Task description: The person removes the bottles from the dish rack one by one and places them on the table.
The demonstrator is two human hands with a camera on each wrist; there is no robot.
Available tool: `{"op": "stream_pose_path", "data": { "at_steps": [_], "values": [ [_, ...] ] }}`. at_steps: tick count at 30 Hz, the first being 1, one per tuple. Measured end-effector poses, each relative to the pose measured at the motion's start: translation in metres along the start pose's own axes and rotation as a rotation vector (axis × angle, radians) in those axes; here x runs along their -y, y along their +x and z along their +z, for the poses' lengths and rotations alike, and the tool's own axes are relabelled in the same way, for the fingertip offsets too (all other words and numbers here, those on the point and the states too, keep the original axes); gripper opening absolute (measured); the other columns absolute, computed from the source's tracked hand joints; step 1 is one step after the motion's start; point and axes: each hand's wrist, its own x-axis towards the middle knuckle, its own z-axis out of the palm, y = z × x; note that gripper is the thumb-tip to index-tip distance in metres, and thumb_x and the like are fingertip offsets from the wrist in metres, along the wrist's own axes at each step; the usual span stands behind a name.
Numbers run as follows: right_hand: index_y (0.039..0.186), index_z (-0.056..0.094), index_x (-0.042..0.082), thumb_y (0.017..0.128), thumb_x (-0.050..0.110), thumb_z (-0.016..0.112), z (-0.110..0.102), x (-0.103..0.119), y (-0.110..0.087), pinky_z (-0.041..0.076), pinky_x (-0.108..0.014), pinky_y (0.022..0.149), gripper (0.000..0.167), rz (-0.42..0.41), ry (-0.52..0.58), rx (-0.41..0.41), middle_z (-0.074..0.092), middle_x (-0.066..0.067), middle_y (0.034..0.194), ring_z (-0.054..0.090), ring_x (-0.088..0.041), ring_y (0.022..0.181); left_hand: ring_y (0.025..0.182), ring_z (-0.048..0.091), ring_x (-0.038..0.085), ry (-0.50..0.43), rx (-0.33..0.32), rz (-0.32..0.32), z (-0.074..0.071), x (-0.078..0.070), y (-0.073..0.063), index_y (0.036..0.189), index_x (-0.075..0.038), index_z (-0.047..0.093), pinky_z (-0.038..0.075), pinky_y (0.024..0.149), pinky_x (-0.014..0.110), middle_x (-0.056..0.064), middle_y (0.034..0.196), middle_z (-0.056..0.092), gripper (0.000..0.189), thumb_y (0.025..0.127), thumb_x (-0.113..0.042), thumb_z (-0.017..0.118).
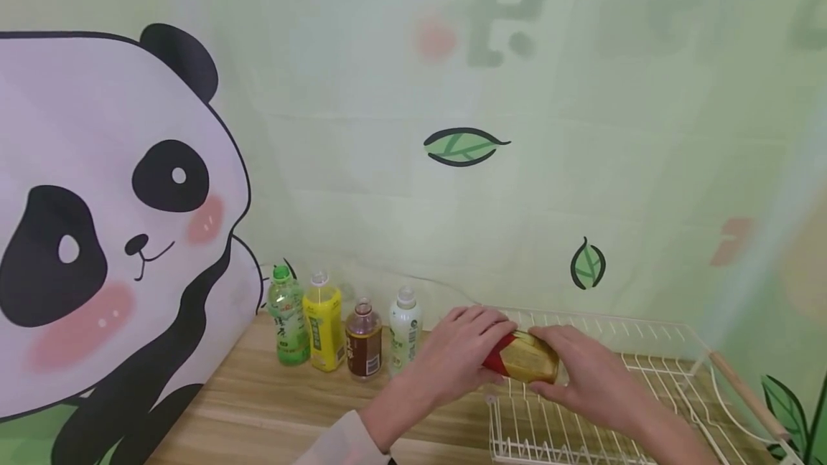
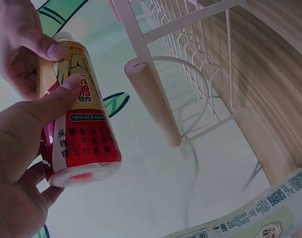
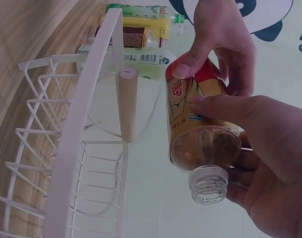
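Note:
Both hands hold a red-and-gold plastic drink bottle (image 1: 531, 359) above the white wire rack. My left hand (image 1: 461, 350) grips the red base end, its thumb laid on the label in the left wrist view. My right hand (image 1: 591, 372) grips the gold part nearer the neck. The bottle lies tilted, its neck toward the right in the head view. In the right wrist view the clear threaded bottle mouth (image 3: 208, 186) has no cap on it. Part of the label is hidden behind the fingers.
Left of the hands stand a green bottle (image 1: 288, 321), a yellow bottle (image 1: 324, 325), a brown-labelled bottle (image 1: 365, 343) and a pale bottle (image 1: 405, 325) on the wooden table (image 1: 258, 415). The wire rack (image 1: 555, 443) has a wooden handle (image 1: 749, 393). A panda-print cloth (image 1: 362, 128) hangs behind.

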Motion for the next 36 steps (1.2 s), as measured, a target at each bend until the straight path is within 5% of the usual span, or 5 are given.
{"op": "stream_pose_path", "data": {
  "at_steps": [12, 19, 29, 36],
  "values": [
    [0.142, 0.061, 0.006, 0.082, 0.031, 0.093, 0.005, 0.002, 0.001, 0.060, -0.038, 0.081, 0.073, -0.014, 0.028, -0.001, 0.068, -0.008, 0.130, 0.063, -0.020, 0.107, 0.130, 0.057, 0.014, -0.006, -0.010, -0.019, 0.001, 0.002, -0.006, 0.145, -0.019, 0.061, 0.047, 0.113, 0.033, -0.006, 0.140, 0.064, 0.083, 0.079, -0.061, 0.087],
    [0.150, 0.054, 0.003, 0.083, 0.041, 0.092, -0.002, -0.001, -0.004, 0.057, -0.059, 0.100, 0.085, -0.052, 0.050, -0.064, 0.062, -0.016, 0.143, 0.060, -0.039, 0.129, 0.131, 0.057, 0.016, -0.043, 0.005, -0.075, 0.003, 0.009, -0.014, 0.146, -0.019, 0.061, 0.048, 0.113, 0.035, -0.005, 0.141, 0.064, 0.082, 0.079, -0.057, 0.089],
    [0.154, 0.048, 0.004, 0.087, 0.055, 0.083, -0.018, -0.019, -0.019, 0.052, -0.066, 0.102, 0.092, -0.026, 0.081, -0.094, 0.056, -0.021, 0.149, 0.053, -0.046, 0.135, 0.131, 0.056, 0.020, -0.182, -0.011, -0.242, 0.008, 0.020, -0.032, 0.149, -0.015, 0.056, 0.049, 0.113, 0.036, -0.001, 0.143, 0.059, 0.082, 0.082, -0.044, 0.093],
    [0.153, 0.049, 0.001, 0.089, 0.056, 0.081, -0.020, -0.038, -0.028, 0.050, -0.070, 0.101, 0.090, 0.004, 0.109, -0.091, 0.056, -0.022, 0.150, 0.054, -0.049, 0.134, 0.128, 0.055, 0.019, -0.364, -0.103, -0.411, 0.021, 0.016, -0.043, 0.153, -0.017, 0.052, 0.056, 0.104, 0.037, 0.000, 0.143, 0.056, 0.084, 0.082, -0.038, 0.093]
  ]
}}
